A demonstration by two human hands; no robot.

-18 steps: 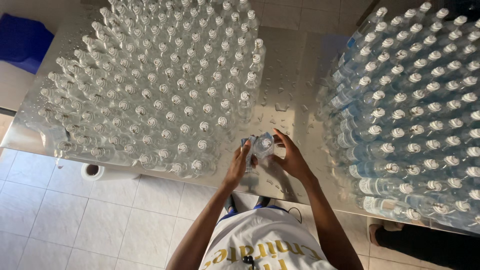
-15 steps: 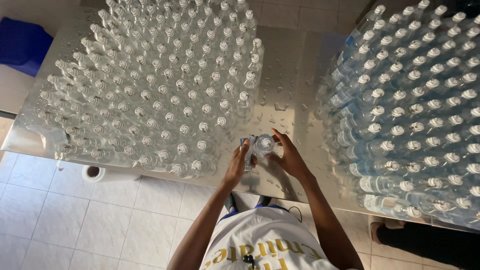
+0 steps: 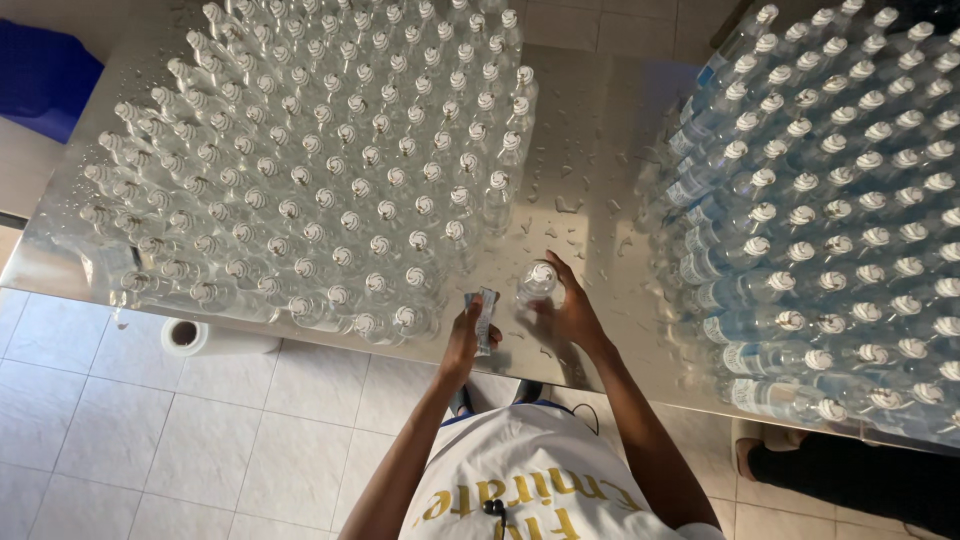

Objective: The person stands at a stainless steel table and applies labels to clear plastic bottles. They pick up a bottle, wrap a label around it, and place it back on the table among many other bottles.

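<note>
Lowest in frame I see my white shirt (image 3: pixel 540 480). Above it, at centre, my left hand (image 3: pixel 465 335) has its fingers closed on a small stack of blue labels (image 3: pixel 486 318). Just right, my right hand (image 3: pixel 567 310) curls its fingers around a clear capped bottle (image 3: pixel 537 283) standing on the wet steel tabletop (image 3: pixel 590 140). Unlabelled bottles (image 3: pixel 320 160) fill the upper left, labelled bottles (image 3: pixel 830 200) the right.

Wet steel table (image 3: pixel 590 120) w/ droplets, pale tiled floor (image 3: pixel 150 440) below, blue seat (image 3: pixel 40 75) top left.
</note>
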